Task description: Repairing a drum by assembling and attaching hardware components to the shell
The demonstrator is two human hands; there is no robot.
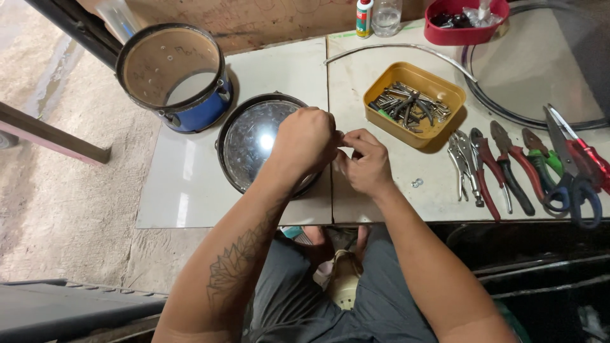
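My left hand (306,141) and my right hand (363,162) meet fingertip to fingertip over the white tiled worktop (190,178). Both pinch a small part between them; it is too small and hidden to name. Under my left hand lies a round drum shell (251,140) with a shiny clear head and black rim. A yellow tray (414,103) of metal bolts and fittings stands just beyond my right hand. A small washer (417,183) lies on the tile to the right of my right hand.
A blue drum shell (175,76) stands at the back left. Several pliers and scissors (521,165) lie in a row at the right. A red tray (464,20), two bottles (376,16) and a thin metal hoop (540,76) are at the back.
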